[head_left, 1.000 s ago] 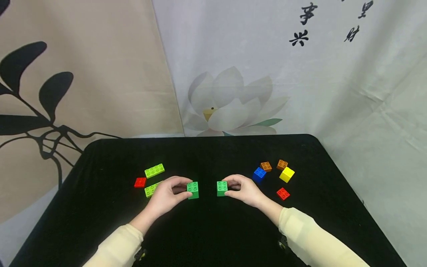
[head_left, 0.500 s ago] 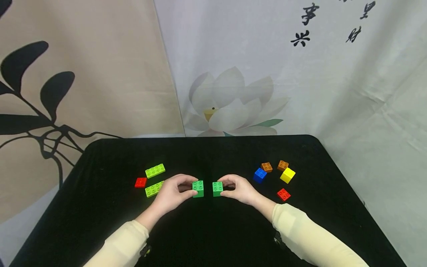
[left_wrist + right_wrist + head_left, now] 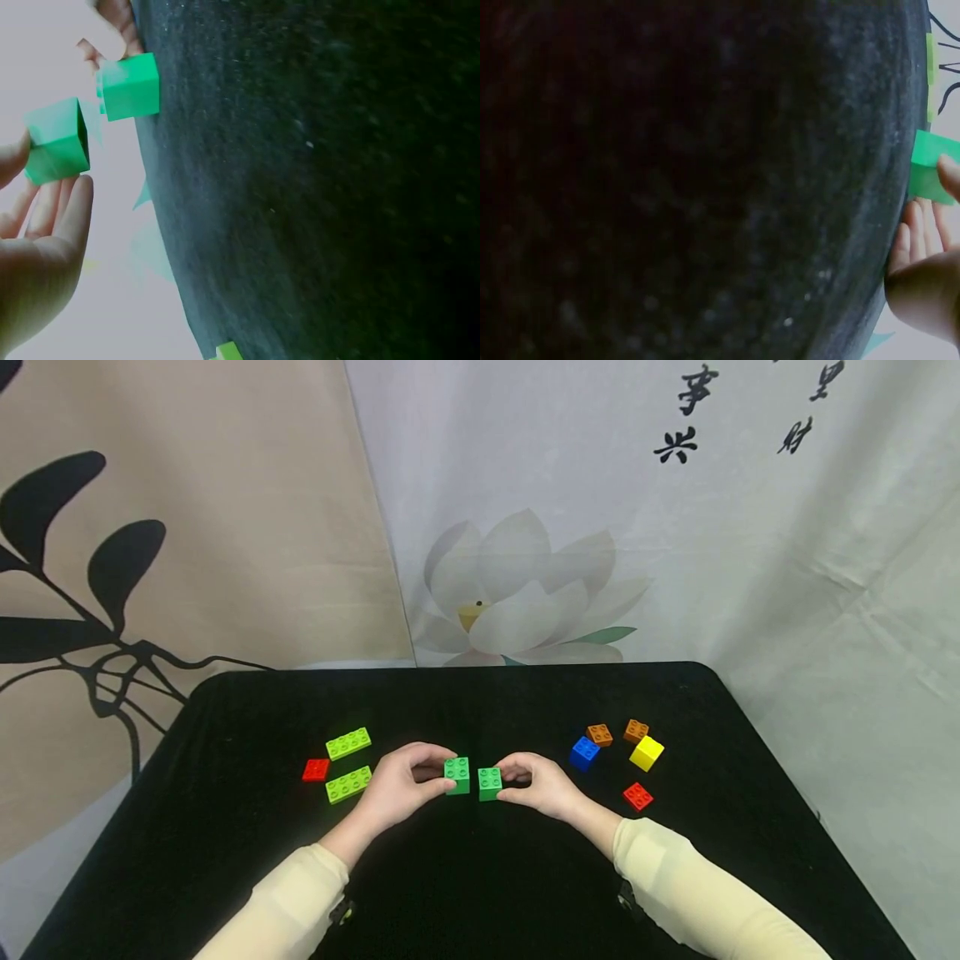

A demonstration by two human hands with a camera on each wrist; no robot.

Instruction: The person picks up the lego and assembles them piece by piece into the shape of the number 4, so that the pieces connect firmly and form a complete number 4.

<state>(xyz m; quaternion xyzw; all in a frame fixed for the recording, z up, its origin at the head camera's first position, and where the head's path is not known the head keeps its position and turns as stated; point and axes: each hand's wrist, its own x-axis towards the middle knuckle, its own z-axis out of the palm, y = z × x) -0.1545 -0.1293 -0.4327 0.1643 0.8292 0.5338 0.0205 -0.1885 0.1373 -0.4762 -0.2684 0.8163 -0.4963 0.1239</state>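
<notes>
Two green building bricks with studs on top are held near the middle of the table. My left hand [image 3: 399, 789] pinches the left green brick [image 3: 457, 776] between thumb and fingers. In my right hand [image 3: 546, 788] is the right green brick [image 3: 490, 783], gripped the same way. A narrow gap parts the two bricks, and the left one sits slightly higher in the head view. The left wrist view shows both the left brick [image 3: 56, 141] and the right brick [image 3: 133, 86] apart from each other, studs of the right one facing left.
Two lime bricks [image 3: 348, 785] and a red brick [image 3: 316, 770] lie left on the black table [image 3: 450, 893]. At right are a blue brick [image 3: 584, 752], two orange bricks [image 3: 636, 731], a yellow brick [image 3: 646, 753] and another red brick [image 3: 637, 797]. Behind hangs a printed cloth [image 3: 525, 460].
Both hands have moved inward with their green bricks, narrowing the gap. Over the last half second the left hand moved right and slightly up, while the right hand stayed nearly still.
</notes>
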